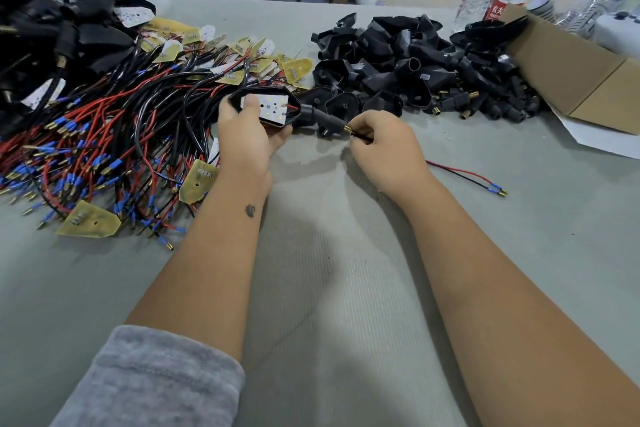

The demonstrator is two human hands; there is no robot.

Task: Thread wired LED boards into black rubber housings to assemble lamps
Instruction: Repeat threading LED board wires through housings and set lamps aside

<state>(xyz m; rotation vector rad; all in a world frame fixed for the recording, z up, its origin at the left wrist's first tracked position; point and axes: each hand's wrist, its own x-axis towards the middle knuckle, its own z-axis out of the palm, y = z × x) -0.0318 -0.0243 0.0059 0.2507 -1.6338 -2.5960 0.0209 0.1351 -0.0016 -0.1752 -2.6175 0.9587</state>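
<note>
My left hand (247, 135) grips the housing (277, 107), thumb pressing the board (268, 109) flat, while my right hand (382, 146) pinches the wire (360, 138) to draw it through.

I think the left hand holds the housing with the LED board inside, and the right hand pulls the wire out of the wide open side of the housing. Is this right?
Not quite. The head view shows the right hand pinching the wire where it leaves the narrow brass-tipped neck, not the wide open side. The left hand does hold the housing with the LED board inside.
</note>
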